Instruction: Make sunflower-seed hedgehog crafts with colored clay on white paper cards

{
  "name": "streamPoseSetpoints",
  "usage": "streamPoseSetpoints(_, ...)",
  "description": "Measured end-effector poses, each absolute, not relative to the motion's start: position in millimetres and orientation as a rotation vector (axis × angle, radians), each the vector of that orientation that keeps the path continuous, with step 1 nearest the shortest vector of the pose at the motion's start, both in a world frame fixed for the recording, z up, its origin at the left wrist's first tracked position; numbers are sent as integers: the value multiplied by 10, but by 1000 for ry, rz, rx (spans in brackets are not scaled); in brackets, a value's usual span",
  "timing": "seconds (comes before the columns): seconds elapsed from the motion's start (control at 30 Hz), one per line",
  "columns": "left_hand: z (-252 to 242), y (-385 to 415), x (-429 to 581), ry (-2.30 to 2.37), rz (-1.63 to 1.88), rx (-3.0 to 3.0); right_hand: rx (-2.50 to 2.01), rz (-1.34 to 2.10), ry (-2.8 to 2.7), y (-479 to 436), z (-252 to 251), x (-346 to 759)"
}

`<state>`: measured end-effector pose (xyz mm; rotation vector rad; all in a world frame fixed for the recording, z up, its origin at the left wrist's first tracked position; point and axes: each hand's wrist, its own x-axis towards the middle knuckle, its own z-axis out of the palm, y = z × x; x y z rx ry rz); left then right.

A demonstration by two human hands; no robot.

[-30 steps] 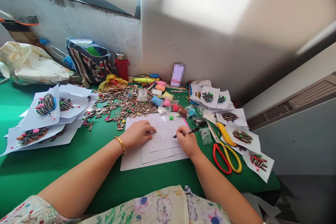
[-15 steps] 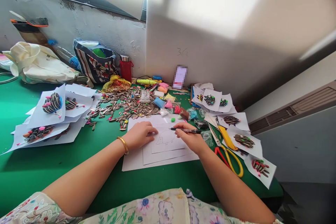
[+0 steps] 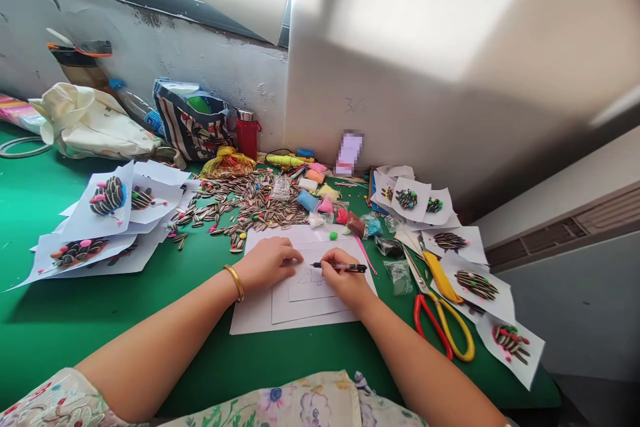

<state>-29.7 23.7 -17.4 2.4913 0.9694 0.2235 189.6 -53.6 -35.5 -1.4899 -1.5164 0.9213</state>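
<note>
Over the green worktable (image 3: 40, 340), I see the right hand (image 3: 345, 279) gripping a black pen (image 3: 356, 268), the left hand (image 3: 267, 264) released flat on a paper sheet (image 3: 305, 310) that could slip if it lifts.

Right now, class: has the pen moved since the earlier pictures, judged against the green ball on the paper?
Yes: the pen has moved left; its tip now lies further left of the green ball.

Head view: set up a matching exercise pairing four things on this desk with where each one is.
Things: 1 black pen; 2 gold bangle; 3 red flask; 4 scissors

Places: A standing by the wall; B gripped in the right hand; C lying on the green tabletop; D around the left wrist

Pairs: 1-B, 2-D, 3-A, 4-C
</note>
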Motion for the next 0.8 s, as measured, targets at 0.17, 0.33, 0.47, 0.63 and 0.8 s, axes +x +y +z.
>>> streamPoseSetpoints(0.17,-167,237,-298,979,223,2483,-1512,885,-1547,-532,-376,1881)
streamPoseSetpoints(0.33,-158,231,-299,973,218,2496,-1514,878,-1579,-524,-353,1869)
streamPoseSetpoints(0.47,-168,241,-303,968,214,2505,-1527,862,-1574,-515,-341,1868)
streamPoseSetpoints(0.63,-173,251,-300,970,205,2516,-1518,862,-1559,-509,-339,1883)
streamPoseSetpoints(0.8,-163,249,-290,973,195,2524,-1519,857,-1566,-518,-296,1884)
